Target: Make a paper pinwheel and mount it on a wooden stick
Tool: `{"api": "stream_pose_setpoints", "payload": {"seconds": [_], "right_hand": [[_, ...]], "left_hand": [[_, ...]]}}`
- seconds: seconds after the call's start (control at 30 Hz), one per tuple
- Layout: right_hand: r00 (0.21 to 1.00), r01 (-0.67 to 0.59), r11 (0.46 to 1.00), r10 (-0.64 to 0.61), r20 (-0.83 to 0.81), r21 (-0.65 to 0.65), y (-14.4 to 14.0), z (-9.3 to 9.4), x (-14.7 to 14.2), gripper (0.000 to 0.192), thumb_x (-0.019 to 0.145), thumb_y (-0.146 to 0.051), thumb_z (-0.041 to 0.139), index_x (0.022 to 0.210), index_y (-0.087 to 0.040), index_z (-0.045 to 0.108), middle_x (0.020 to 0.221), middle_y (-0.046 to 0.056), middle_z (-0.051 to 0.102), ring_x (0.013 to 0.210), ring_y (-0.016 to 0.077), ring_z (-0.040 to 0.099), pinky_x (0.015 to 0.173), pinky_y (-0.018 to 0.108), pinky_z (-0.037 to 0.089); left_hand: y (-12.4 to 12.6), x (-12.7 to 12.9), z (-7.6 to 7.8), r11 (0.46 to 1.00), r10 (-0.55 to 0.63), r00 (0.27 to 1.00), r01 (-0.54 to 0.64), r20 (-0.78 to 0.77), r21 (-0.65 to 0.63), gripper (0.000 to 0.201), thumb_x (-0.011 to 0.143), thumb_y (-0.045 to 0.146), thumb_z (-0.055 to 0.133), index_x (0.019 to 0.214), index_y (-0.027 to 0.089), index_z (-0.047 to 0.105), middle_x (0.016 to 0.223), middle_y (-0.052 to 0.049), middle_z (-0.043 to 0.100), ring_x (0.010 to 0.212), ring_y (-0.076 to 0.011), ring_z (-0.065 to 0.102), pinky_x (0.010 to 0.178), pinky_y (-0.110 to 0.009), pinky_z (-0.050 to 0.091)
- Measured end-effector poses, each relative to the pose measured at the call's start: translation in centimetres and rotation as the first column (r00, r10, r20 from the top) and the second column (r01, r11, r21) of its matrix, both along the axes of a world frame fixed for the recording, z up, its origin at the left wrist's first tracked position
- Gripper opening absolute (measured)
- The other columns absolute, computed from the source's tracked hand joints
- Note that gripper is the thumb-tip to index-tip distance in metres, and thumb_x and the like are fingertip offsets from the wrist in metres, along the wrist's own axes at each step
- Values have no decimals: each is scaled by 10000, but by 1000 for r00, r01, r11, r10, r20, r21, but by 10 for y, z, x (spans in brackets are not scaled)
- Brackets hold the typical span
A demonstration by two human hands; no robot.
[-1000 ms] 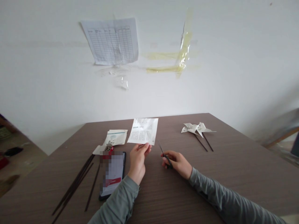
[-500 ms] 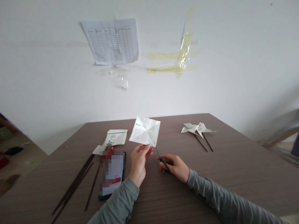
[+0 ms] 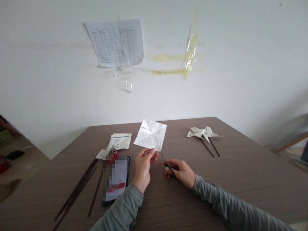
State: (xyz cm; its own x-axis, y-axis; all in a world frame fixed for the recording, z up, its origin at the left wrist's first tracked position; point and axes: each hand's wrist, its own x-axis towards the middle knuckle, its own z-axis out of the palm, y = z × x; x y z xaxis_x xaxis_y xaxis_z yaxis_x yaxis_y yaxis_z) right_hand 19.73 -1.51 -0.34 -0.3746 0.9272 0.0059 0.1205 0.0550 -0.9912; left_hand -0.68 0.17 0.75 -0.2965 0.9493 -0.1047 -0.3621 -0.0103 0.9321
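Observation:
Between thumb and fingers, my left hand (image 3: pixel 143 165) pinches the lower edge of a square sheet of printed paper (image 3: pixel 150 134), creased along its diagonals. My right hand (image 3: pixel 180 170) grips a pair of scissors (image 3: pixel 169 168) with dark handles. Their blades reach up to the paper's lower right corner, close to my left fingertips; how far they have cut in is too small to tell. Both hands are just above the brown table (image 3: pixel 154 208).
Two paper pinwheels (image 3: pixel 198 132) on dark sticks lie at the back right. On the left are a stack of paper squares (image 3: pixel 120 141), a small red and white box (image 3: pixel 112 153), several dark sticks (image 3: pixel 79 189) and a phone (image 3: pixel 117 179). The wall (image 3: pixel 168 99) stands behind the table.
The paper has tilted and shifted slightly to the right at its upper edge. Both hands keep nearly the same place and hold.

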Motion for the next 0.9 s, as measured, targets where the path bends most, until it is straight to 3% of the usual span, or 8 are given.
{"api": "stream_pose_setpoints", "payload": {"seconds": [0.53, 0.9], "right_hand": [[1000, -4, 1000, 4, -6, -5, 0, -2, 0, 681, 774, -935, 1010, 1012, -316, 855, 804, 95, 831, 756, 374, 807, 808, 537, 713], [998, -10, 1000, 9, -56, -12, 4, -12, 1, 766, 752, -970, 1058, 1045, -277, 910, 837, 143, 871, 729, 375, 825, 804, 547, 739]], "left_hand": [[-2, 1, 2, 1000, -14, 1000, 14, 16, -8, 384, 809, 291, 1177, 940, 217, 824, 935, -55, 950, 890, -264, 959, 791, -318, 752], [-3, 2, 3, 1000, -23, 998, 22, 59, 16, 454, 729, 313, 1247, 897, 204, 840, 886, -47, 943, 864, -263, 958, 795, -321, 766]]}}
